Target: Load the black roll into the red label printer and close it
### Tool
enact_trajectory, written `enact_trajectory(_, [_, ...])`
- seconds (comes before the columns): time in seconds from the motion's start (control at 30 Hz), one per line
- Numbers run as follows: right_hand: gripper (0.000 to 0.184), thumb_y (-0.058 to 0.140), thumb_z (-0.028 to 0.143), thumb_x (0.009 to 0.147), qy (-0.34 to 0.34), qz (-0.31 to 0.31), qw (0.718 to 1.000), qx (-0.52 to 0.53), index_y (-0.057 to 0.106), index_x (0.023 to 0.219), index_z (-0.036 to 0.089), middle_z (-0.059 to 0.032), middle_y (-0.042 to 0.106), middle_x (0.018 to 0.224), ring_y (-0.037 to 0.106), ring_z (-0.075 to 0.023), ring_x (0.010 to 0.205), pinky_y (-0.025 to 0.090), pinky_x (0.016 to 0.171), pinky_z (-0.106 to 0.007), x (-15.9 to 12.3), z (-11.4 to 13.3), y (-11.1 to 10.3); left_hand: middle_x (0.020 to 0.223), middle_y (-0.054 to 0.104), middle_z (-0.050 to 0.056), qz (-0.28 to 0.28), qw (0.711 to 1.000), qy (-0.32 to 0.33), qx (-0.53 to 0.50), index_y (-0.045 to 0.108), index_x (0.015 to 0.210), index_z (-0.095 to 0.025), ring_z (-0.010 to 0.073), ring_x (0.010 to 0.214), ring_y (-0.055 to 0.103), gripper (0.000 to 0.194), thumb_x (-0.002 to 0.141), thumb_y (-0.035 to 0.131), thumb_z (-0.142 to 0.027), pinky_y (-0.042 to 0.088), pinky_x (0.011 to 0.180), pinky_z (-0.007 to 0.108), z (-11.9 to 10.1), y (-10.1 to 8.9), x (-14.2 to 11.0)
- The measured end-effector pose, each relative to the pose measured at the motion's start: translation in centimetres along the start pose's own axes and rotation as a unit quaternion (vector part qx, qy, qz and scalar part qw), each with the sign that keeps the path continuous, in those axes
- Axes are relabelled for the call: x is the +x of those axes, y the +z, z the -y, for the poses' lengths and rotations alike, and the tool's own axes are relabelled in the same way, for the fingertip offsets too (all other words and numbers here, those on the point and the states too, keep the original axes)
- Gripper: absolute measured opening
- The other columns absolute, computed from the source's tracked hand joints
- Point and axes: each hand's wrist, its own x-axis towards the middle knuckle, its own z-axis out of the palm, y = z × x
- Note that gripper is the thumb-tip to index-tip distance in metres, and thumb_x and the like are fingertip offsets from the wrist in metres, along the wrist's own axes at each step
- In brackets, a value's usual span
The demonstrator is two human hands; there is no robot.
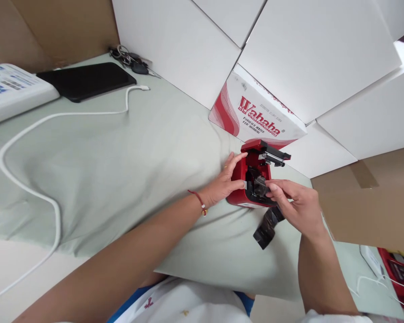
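A small red machine that looks like a label printer stands on the cloth with its lid raised. My left hand grips its left side, fingers along the rim and thumb at the opening's edge. Inside the opening sits a dark, partly see-through piece. My right hand is closed in a pinch at the right side of the opening, on dark shiny film whose held part is mostly hidden by the fingers. Below that hand, a dark shiny strip hangs curled in front of the machine.
Behind the machine leans a Wahaha carton panel against white boards. A black phone, keys, a white box and a white cable lie at left. Cardboard stands at right.
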Motion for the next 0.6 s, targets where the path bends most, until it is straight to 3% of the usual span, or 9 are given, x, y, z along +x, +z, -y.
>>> enact_trajectory(0.1, [0.041, 0.07, 0.056, 0.107, 0.164, 0.045, 0.984, 0.042, 0.086, 0.096, 0.021, -0.0024, 0.081, 0.072, 0.075, -0.0169, 0.055, 0.06, 0.057, -0.028, 1.7, -1.2, -0.1, 0.2, 0.006, 0.006, -0.013, 0.999, -0.011, 0.033, 0.037, 0.177, -0.034, 0.037, 0.188, -0.012, 0.104, 0.08, 0.075, -0.036, 0.003, 0.151, 0.067, -0.4, 0.1, 0.1])
enact_trajectory(0.2, [0.037, 0.067, 0.052, 0.106, 0.231, 0.074, 0.97, -0.01, 0.086, 0.099, 0.021, -0.0033, 0.082, 0.079, 0.07, -0.0168, 0.055, 0.055, 0.058, -0.03, 4.1, -2.2, 0.0, 0.198, 0.011, 0.01, -0.02, 0.999, -0.012, 0.039, 0.039, 0.175, -0.03, 0.037, 0.188, -0.003, 0.103, 0.078, 0.075, -0.038, 0.007, 0.152, 0.063, -0.8, 0.2, 0.1])
enact_trajectory(0.3, [0.028, 0.064, 0.032, 0.106, 0.192, 0.165, 0.959, -0.13, 0.088, 0.115, 0.023, -0.0057, 0.089, 0.104, 0.081, -0.0226, 0.086, 0.057, 0.08, -0.033, 6.2, -2.4, 0.4, 0.196, 0.018, 0.014, -0.021, 0.999, -0.009, 0.041, 0.042, 0.172, -0.026, 0.0355, 0.188, 0.006, 0.1, 0.078, 0.074, -0.039, 0.008, 0.153, 0.058, -1.1, 0.3, 0.0])
enact_trajectory(0.4, [0.039, 0.066, 0.024, 0.105, 0.14, 0.288, 0.924, -0.208, 0.084, 0.139, 0.027, -0.0071, 0.087, 0.135, 0.081, -0.0285, 0.119, 0.055, 0.097, -0.036, 7.6, -2.1, 1.4, 0.193, 0.024, 0.013, -0.02, 0.999, -0.003, 0.034, 0.045, 0.169, -0.027, 0.0355, 0.186, 0.015, 0.095, 0.08, 0.073, -0.039, 0.012, 0.153, 0.056, -1.1, 0.2, 0.0])
enact_trajectory(0.5, [0.045, 0.07, 0.022, 0.101, 0.119, 0.359, 0.892, -0.248, 0.08, 0.145, 0.024, -0.0108, 0.086, 0.136, 0.079, -0.0315, 0.12, 0.053, 0.092, -0.035, 8.7, -2.1, 2.6, 0.191, 0.029, 0.011, -0.022, 0.999, 0.007, 0.028, 0.048, 0.167, -0.029, 0.0371, 0.185, 0.017, 0.092, 0.079, 0.074, -0.039, 0.012, 0.153, 0.057, -1.0, 0.1, 0.0])
enact_trajectory(0.6, [0.035, 0.069, 0.021, 0.101, 0.117, 0.362, 0.891, -0.25, 0.082, 0.133, 0.021, -0.0122, 0.086, 0.125, 0.079, -0.0301, 0.111, 0.049, 0.084, -0.034, 9.2, -2.2, 3.4, 0.19, 0.031, 0.013, -0.026, 0.999, 0.009, 0.028, 0.048, 0.166, -0.026, 0.0385, 0.183, 0.02, 0.092, 0.078, 0.074, -0.037, 0.014, 0.152, 0.058, -1.0, 0.1, 0.1])
